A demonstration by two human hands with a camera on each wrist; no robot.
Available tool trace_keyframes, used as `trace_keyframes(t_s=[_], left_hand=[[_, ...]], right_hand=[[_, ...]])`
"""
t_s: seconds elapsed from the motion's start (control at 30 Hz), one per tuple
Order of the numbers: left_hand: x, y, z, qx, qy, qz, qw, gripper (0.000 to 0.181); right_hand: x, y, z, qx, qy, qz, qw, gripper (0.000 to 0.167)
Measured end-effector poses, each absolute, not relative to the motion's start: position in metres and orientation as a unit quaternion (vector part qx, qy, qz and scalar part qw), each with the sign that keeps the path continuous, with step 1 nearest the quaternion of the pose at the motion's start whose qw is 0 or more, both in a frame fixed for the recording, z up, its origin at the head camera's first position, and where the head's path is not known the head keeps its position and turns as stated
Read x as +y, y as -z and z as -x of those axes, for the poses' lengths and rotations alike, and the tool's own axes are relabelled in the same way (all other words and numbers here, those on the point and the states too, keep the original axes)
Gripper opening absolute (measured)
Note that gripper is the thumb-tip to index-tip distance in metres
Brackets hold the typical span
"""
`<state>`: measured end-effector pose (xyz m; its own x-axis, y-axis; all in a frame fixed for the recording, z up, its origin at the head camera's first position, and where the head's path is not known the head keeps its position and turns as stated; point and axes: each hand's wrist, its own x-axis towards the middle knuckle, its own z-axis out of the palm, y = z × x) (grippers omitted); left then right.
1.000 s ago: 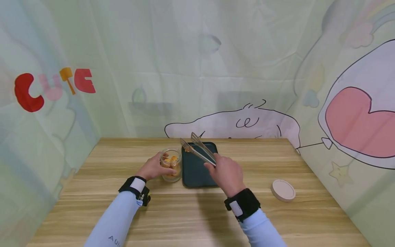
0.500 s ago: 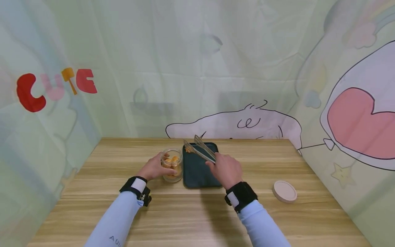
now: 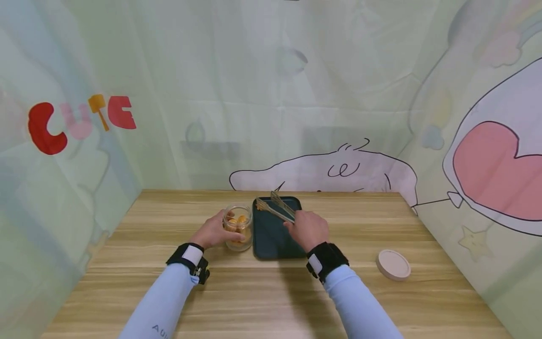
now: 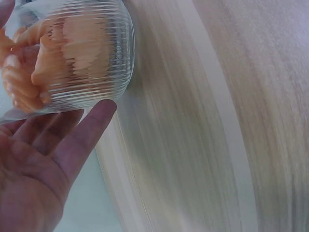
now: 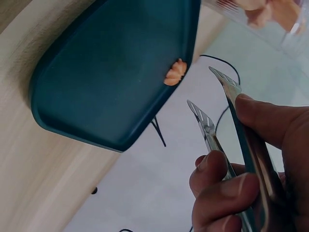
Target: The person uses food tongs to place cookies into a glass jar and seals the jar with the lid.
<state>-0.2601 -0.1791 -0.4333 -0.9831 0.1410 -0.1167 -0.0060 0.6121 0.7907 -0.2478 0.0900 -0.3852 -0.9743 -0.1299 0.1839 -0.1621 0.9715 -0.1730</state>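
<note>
My left hand [image 3: 216, 230] holds a ribbed clear glass jar [image 3: 238, 228], thumb on the near side and fingers around the other. Inside the jar are several orange, ridged, shell-like pieces [image 4: 29, 72]. My right hand [image 3: 311, 229] grips metal tongs [image 3: 276, 210] with slotted tips, which stand apart with nothing between them. Below the tongs lies a dark teal tray [image 3: 275, 240], just right of the jar. One orange ridged piece [image 5: 175, 72] rests on the tray near its edge; in the head view it is at the far left corner, partly behind a tong tip.
A round, pale pinkish lid [image 3: 393, 264] lies on the wooden table [image 3: 237, 296], to the right of my right hand. A printed cloth [image 3: 203, 94] with cartoon drawings hangs along the table's back and sides.
My right hand has lowered the tongs slightly toward the tray, with their tips moving down and a little right. The left hand and jar stay in place, while the whole view shifts slightly.
</note>
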Motion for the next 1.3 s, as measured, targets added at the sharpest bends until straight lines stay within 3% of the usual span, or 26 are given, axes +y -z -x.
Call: trace_keyframes(t_s=[0.37,0.9,1.3], left_hand=[[-0.179,0.435,0.262,0.895,-0.439,-0.041,0.075,0.084],[-0.178,0.435,0.261,0.893,-0.442,-0.042,0.076,0.085],[-0.178,0.432,0.259,0.901,-0.427,-0.04,0.072,0.085]], right_hand=[[0.085,0.403,0.262,-0.995,-0.073,-0.059,0.046,0.045],[0.07,0.418,0.279,-0.995,-0.075,-0.05,0.048,0.038],[0.077,0.424,0.272,-0.99,-0.079,-0.076,0.088,0.033]])
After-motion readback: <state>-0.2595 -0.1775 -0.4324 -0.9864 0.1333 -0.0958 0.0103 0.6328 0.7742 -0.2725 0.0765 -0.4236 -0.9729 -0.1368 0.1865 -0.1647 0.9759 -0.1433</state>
